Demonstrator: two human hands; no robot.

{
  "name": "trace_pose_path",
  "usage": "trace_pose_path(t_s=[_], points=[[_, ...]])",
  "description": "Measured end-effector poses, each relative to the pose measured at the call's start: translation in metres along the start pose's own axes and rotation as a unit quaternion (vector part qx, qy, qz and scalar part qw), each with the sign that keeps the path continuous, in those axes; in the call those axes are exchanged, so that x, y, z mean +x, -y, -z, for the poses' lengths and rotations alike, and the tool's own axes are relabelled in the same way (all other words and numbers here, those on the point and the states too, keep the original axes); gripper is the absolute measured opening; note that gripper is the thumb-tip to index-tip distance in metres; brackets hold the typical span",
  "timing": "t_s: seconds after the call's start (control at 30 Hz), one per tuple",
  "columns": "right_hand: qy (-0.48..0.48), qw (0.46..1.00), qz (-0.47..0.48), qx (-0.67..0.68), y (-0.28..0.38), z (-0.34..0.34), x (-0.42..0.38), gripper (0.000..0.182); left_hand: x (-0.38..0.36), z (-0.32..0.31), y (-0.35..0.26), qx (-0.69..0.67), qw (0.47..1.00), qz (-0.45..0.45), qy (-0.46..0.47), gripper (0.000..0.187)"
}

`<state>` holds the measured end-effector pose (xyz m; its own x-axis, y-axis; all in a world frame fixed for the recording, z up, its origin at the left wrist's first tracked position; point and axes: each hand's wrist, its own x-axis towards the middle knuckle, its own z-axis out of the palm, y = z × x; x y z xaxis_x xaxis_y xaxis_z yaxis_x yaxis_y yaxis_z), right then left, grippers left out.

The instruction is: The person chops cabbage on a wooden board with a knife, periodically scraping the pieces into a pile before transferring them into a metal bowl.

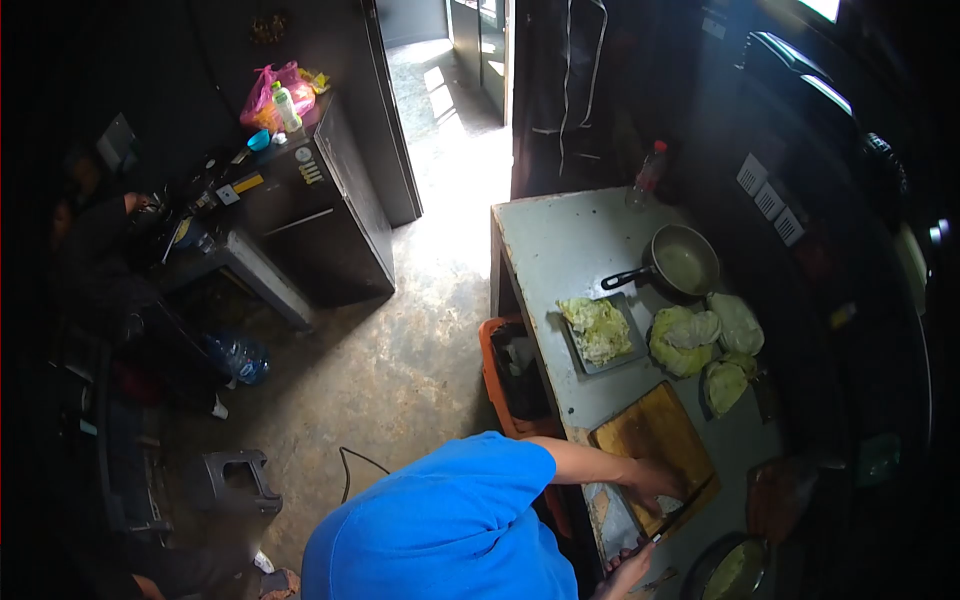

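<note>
On the wooden cutting board (655, 430), my left hand (655, 482) is bent down near the blade, over a small pale piece I cannot make out clearly. Its fingers are partly hidden in shadow. Below it, my right hand (628, 572) is closed on the handle of a knife (685, 507), whose dark blade lies slantwise along the board's lower right edge. Pale leafy pieces fill a square tray (598, 332) above the board. Several cabbage pieces (684, 342) lie to the right of the tray.
A frying pan (685, 262) and a red-capped bottle (650, 170) stand farther up the table (560, 230). Another pan (735, 572) is at lower right. An orange bin (492, 375) adjoins the table. A stool (240, 480) and people's parts in shadow (135, 203) are at left.
</note>
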<state>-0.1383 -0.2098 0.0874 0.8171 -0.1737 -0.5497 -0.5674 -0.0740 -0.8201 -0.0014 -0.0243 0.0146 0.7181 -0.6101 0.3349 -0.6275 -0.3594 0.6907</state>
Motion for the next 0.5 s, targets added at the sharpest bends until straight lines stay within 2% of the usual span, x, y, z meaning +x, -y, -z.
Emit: trace_pose_path(t_s=[0.07,0.1,0.17,0.23,0.3,0.33,0.37,0.4,0.47,0.5], points=[[-0.021,0.993,0.021,-0.116,0.017,-0.005,-0.012,0.075,-0.002,0.013,-0.011,-0.008,0.999,0.032,0.013,0.074],[-0.023,0.996,0.050,-0.076,0.005,-0.003,-0.001,0.073,-0.002,0.012,-0.008,0.001,0.999,0.031,0.018,0.074],[-0.022,0.995,0.037,-0.088,-0.010,0.005,0.020,0.072,0.002,0.001,0.001,0.019,0.999,-0.022,-0.031,0.074],[-0.013,0.997,0.022,-0.069,-0.025,0.005,0.041,0.070,0.000,0.010,-0.007,-0.006,1.000,-0.004,0.001,0.074],[-0.023,0.999,0.002,-0.044,-0.021,0.007,0.029,0.067,0.002,0.003,-0.005,0.024,1.000,0.004,-0.007,0.074],[-0.001,1.000,-0.017,-0.027,-0.018,0.007,0.026,0.058,0.003,-0.003,-0.003,0.015,1.000,-0.018,0.012,0.074],[0.015,0.999,-0.035,0.000,-0.009,0.003,0.016,0.049,-0.002,0.008,-0.007,0.008,1.000,-0.001,0.024,0.073],[-0.017,0.999,-0.039,0.026,-0.002,0.002,0.005,0.049,-0.005,0.016,-0.012,0.001,0.999,0.013,0.038,0.073],[0.007,0.999,-0.021,-0.025,0.011,0.002,-0.012,0.047,-0.009,0.021,-0.020,0.018,0.997,-0.003,0.069,0.072],[-0.018,1.000,-0.023,-0.005,0.012,0.004,-0.016,0.047,-0.012,0.020,-0.020,0.030,0.997,-0.005,0.075,0.071]])
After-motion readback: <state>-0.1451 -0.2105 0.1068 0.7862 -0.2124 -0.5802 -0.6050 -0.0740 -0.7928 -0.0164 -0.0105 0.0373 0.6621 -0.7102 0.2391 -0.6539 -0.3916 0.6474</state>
